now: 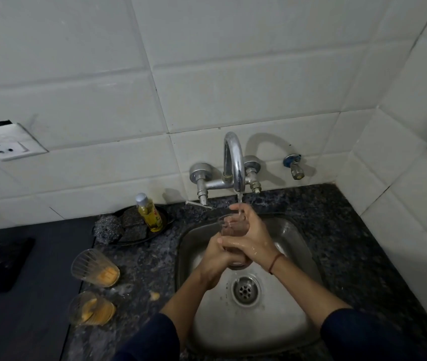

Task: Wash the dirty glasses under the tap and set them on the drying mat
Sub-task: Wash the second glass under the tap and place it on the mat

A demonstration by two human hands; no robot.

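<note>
Head view: caught mid-rinse over the steel sink point(293, 303). Saw one clear glass tumbler point(229, 227) held tilted, mouth toward the far wall, just under the chrome tap spout point(234, 162), with a thin water stream point(239, 200) landing at its rim. Found the left hand point(216, 256) curled round the tumbler's lower half near the base, and the right hand point(252, 237) wrapped over the upper half with fingertips up at the rim in the flow; both wet, both gripping. Could not tell whether any finger reached inside. Noted a far ribbed glass point(95, 268) and a near ribbed glass point(91, 308), each with orange residue at the bottom, waiting on the granite counter point(363, 256) left of the sink, well apart from the hands. Took the dark mat point(1, 267) further left for the drying mat. Spotted a dish soap bottle point(150, 213) and a steel scourer point(108, 227) at the far left of the counter. Judged this the first glass, with most of the task still ahead. Judged it best to keep the base grip firm against slippery glass, turn the tumbler so the stream swept the whole inner wall, rub the rim, stay clear of the spout, and tip out over the drain point(245, 290).
</note>
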